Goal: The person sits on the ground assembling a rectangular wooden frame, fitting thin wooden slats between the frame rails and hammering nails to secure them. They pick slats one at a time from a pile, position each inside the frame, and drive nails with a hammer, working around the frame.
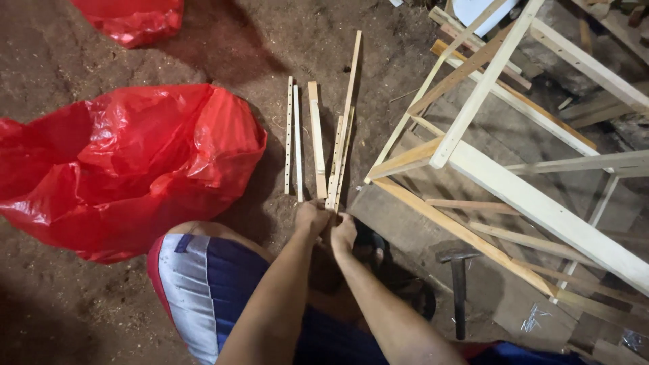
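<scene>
Apparently both hands, left hand [311, 217] and right hand [343, 233], clasp hidden slat [332, 192] ends.

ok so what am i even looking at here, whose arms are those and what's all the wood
The one picture comes from a camera worn on a person's head, looking down, so the arms are that person's own. No machine is involved. The left hand and right hand meet at the near ends of some thin wooden slats; how firmly each grips is hard to tell. More slats lie beside them on the dirt floor. To the left is a big red plastic bag, with a second one farther off. To the right stands a wooden frame, and a hammer lies near it.
</scene>
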